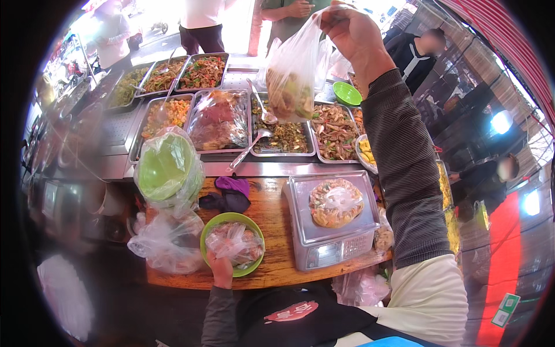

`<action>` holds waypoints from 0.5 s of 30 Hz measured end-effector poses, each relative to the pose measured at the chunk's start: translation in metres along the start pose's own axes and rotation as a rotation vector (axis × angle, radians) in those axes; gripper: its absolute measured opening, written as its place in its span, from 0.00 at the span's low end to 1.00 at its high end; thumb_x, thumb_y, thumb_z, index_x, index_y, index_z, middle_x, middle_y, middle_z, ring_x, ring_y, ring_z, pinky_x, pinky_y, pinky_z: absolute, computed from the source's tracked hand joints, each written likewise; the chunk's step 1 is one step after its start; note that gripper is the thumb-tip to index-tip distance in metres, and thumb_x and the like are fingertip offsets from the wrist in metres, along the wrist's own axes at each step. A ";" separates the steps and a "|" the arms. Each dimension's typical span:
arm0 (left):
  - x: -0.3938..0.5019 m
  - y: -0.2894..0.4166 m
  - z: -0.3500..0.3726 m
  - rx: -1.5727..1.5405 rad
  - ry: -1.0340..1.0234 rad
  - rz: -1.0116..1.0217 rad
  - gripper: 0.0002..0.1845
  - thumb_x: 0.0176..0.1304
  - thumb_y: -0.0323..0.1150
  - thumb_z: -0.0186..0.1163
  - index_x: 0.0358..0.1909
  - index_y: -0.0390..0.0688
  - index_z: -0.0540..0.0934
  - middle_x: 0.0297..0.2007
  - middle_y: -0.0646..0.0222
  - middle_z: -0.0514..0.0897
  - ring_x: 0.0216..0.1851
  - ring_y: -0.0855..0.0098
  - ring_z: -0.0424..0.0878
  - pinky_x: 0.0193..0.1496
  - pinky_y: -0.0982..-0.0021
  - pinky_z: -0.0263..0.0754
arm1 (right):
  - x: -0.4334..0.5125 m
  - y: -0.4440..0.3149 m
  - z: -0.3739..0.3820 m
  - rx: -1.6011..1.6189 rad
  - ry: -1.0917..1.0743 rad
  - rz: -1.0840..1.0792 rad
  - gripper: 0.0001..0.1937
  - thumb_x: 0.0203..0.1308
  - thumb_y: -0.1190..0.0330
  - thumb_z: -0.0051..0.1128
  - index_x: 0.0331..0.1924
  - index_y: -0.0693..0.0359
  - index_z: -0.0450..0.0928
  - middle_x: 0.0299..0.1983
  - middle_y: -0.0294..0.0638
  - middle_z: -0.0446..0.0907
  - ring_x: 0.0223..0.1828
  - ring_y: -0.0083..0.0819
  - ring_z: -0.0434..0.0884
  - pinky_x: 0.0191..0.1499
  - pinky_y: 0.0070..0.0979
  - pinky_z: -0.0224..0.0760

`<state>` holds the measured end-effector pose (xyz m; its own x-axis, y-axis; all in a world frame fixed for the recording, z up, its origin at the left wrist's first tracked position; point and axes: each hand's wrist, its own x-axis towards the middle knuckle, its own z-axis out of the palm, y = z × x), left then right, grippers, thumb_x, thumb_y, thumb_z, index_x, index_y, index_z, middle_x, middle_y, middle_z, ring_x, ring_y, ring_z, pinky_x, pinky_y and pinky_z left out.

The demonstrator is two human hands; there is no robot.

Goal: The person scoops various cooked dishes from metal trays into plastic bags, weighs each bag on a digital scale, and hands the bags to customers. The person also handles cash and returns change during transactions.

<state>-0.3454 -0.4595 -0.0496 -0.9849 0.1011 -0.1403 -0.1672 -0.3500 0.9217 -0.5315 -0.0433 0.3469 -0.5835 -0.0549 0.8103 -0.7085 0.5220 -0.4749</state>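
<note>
My right hand (347,32) is raised at the top, its fingers closed on the neck of a clear plastic bag of food (290,86) that hangs over the metal trays. At the lower left, my left hand (221,266) is at the near rim of a green bowl (256,262). A knotted plastic bag of food (234,240) lies in this bowl, and my left fingers touch or grip its near left side; which one is hard to tell. Another tied bag of food (336,206) rests on the steel plate of a digital scale (312,238), between my two arms.
Metal trays of cooked food (282,145) line the counter, with a ladle (249,149) across the near edge. A bag-lined green bowl (164,167), loose plastic bags (169,243) and a purple-black cloth item (232,191) are on the left. People (201,21) stand beyond the counter and at right.
</note>
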 end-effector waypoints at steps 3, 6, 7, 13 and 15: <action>-0.005 0.000 0.000 -0.029 -0.010 -0.023 0.09 0.69 0.27 0.56 0.43 0.35 0.85 0.39 0.70 0.85 0.41 0.77 0.81 0.46 0.73 0.77 | 0.009 -0.006 -0.020 -0.111 -0.066 0.094 0.09 0.69 0.67 0.55 0.40 0.64 0.83 0.33 0.38 0.83 0.35 0.27 0.81 0.41 0.25 0.75; -0.007 0.001 -0.001 -0.077 0.017 -0.042 0.11 0.68 0.27 0.55 0.44 0.35 0.85 0.39 0.70 0.86 0.40 0.77 0.81 0.46 0.73 0.77 | 0.009 -0.020 -0.026 -0.713 -0.050 -0.006 0.08 0.68 0.67 0.59 0.41 0.63 0.83 0.33 0.37 0.83 0.35 0.29 0.80 0.41 0.28 0.74; -0.008 0.001 -0.002 -0.111 0.017 -0.056 0.11 0.68 0.27 0.55 0.44 0.34 0.85 0.38 0.69 0.86 0.40 0.77 0.81 0.45 0.73 0.76 | 0.007 -0.023 -0.023 -0.751 0.005 0.013 0.07 0.68 0.69 0.60 0.41 0.64 0.83 0.33 0.38 0.83 0.35 0.29 0.80 0.40 0.28 0.74; -0.009 0.010 0.006 -0.079 0.087 -0.091 0.08 0.73 0.31 0.51 0.41 0.39 0.78 0.35 0.67 0.81 0.34 0.72 0.79 0.43 0.69 0.77 | -0.053 -0.042 0.016 -0.543 -0.091 -0.017 0.05 0.67 0.72 0.60 0.39 0.66 0.82 0.33 0.36 0.83 0.32 0.24 0.79 0.37 0.25 0.74; -0.007 0.022 0.017 -0.215 0.102 -0.121 0.07 0.72 0.30 0.51 0.38 0.39 0.77 0.32 0.66 0.80 0.32 0.71 0.77 0.43 0.67 0.76 | -0.084 -0.042 0.024 -0.450 -0.046 0.155 0.05 0.67 0.72 0.60 0.38 0.66 0.82 0.33 0.36 0.83 0.32 0.22 0.79 0.37 0.24 0.74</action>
<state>-0.3412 -0.4518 -0.0219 -0.9548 0.0633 -0.2903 -0.2784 -0.5317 0.7999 -0.4619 -0.0808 0.2905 -0.6928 0.0208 0.7209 -0.3754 0.8430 -0.3851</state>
